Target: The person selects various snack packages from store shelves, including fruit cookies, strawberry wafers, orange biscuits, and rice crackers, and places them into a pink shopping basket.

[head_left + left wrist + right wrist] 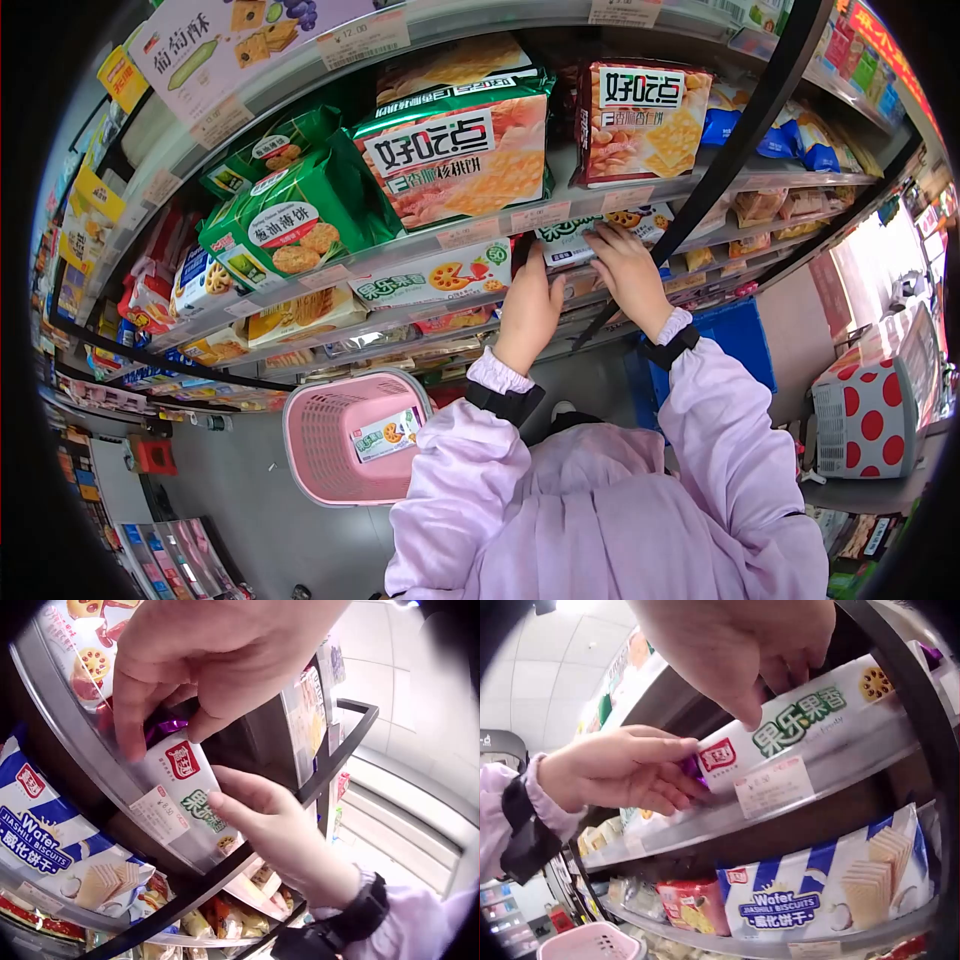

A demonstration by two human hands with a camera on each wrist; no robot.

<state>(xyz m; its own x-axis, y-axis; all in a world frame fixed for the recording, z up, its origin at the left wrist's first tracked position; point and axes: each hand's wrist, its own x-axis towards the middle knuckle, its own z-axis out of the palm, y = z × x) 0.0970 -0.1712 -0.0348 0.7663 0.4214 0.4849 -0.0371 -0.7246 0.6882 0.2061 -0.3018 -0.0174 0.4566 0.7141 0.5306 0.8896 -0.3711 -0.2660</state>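
A white biscuit pack (799,712) with green lettering and purple ends lies on the shelf, behind a price tag. My left hand (530,315) grips its purple end, thumb and fingers on either side of it in the left wrist view. Over the front and top of the same pack, my right hand (630,275) holds on, its thumb against the printed face in the right wrist view; its other fingertips are partly hidden behind the pack. Left of the left hand stands a similar white fruit biscuit pack (430,275).
A pink basket (303,455) on the floor holds a white biscuit pack (387,435). A black shelf post (745,130) rises beside the right hand. Large green cracker bags (455,155) stand on the shelf above, wafer biscuits (829,889) below. A blue bin (735,345) stands right.
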